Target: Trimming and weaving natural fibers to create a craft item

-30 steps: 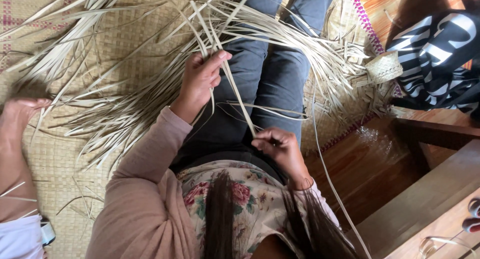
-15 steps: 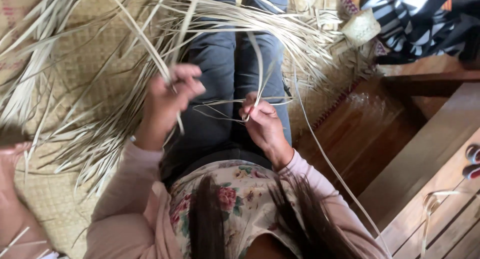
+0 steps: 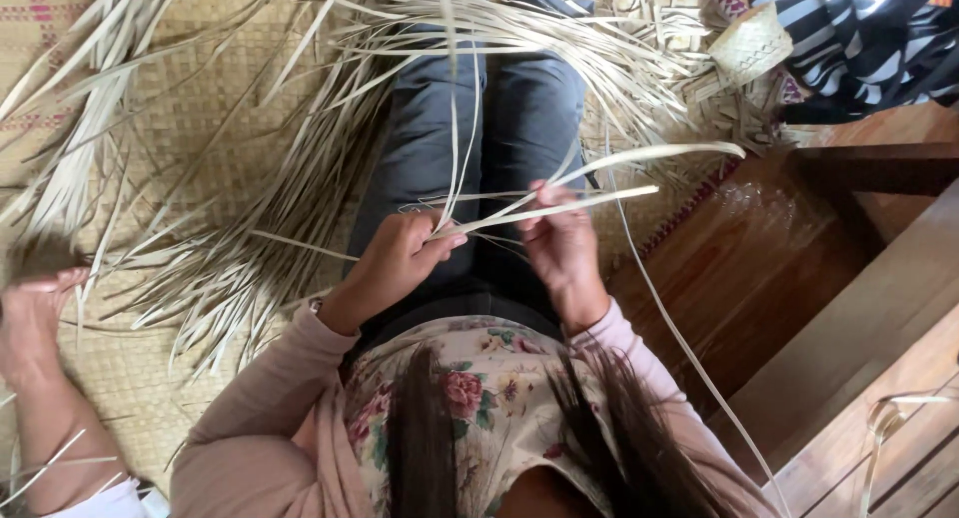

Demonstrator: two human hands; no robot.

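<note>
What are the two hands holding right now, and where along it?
Both hands pinch thin pale leaf strips over the lap. The left hand grips them at one end; the right hand holds close beside it, and the long free ends stick out to the right.

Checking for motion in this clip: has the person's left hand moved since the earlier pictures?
Yes. The left hand has come down from the fan of strips toward the waist, judged against the legs, and closer to the right hand.

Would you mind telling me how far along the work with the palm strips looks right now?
Done: one small woven basket sits at the top right. In hand: the left hand and right hand pinch a few pale strips above the lap. Left: the loose pile of strips on the mat is unwoven.
</note>
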